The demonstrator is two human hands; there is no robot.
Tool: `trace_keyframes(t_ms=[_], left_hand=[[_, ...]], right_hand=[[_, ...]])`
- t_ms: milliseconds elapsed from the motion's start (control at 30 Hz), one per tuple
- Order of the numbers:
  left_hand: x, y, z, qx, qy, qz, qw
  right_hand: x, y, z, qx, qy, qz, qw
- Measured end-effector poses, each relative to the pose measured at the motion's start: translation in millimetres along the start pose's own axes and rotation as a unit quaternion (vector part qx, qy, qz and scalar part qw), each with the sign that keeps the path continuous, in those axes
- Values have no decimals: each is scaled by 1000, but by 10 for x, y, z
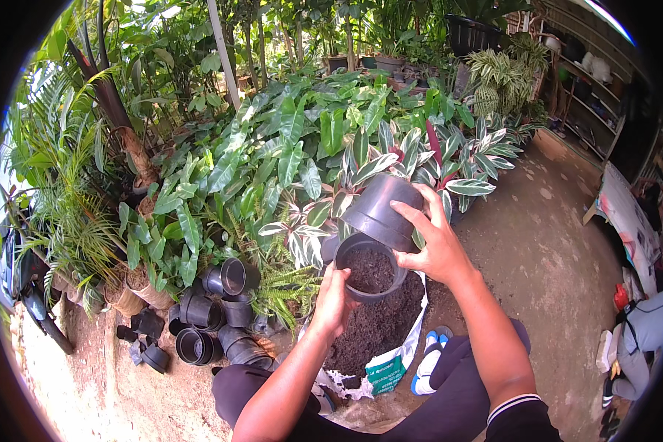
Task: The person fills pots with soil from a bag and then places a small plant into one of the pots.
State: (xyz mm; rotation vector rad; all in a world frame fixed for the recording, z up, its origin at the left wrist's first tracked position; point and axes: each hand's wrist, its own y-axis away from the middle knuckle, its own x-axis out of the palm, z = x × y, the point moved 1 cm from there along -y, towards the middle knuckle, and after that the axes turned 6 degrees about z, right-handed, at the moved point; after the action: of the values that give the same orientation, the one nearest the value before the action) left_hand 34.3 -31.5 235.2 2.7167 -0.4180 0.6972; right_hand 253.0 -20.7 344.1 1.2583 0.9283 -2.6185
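Observation:
My left hand [334, 301] grips the rim of a black plastic plant pot [345, 259], whose mouth faces me. Dark soil [370, 271] lies inside this pot. Just above it, my right hand [436, 237] holds a second black plastic pot [384, 210] by its base, tipped over with its mouth angled down and to the left. Whether anything is inside the upper pot is hidden. Below both hands, a white sack [411, 345] with a green printed panel lies cut wide, with a heap of dark potting soil [353, 342] on it between my feet.
Several empty black pots [199, 345] lie in a cluster at the left. Dense leafy plants [287, 149] and variegated plants [373, 168] stand ahead. A motorcycle wheel [47, 323] shows at far left. A crouching person [643, 337] is at the right, near a leaning board [627, 215].

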Motion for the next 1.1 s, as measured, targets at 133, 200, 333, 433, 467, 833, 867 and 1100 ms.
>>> trace_keyframes(t_ms=[133,200,333,433,467,833,867,1100], left_hand=[[-29,-14,-17,9,-11,-40,999],[-41,-11,-48,4,-23,-47,999],[-204,-122,84,-47,43,-25,998],[-209,-106,112,-45,72,-38,996],[-192,-91,151,-21,83,-65,994],[-304,-141,59,46,48,-153,986],[-414,-145,69,-20,55,-84,995],[-353,-107,42,25,15,-90,996]], right_hand=[[-25,16,-32,-7,10,6,1000],[-30,12,-29,-12,13,-4,1000],[10,9,-74,-21,-20,4,1000],[17,-6,-51,-28,-10,11,1000],[13,-6,-47,-27,-2,-13,1000],[77,-1,-409,154,-190,-212,946],[87,35,-485,178,-146,-207,951],[287,147,-698,258,24,-87,962]])
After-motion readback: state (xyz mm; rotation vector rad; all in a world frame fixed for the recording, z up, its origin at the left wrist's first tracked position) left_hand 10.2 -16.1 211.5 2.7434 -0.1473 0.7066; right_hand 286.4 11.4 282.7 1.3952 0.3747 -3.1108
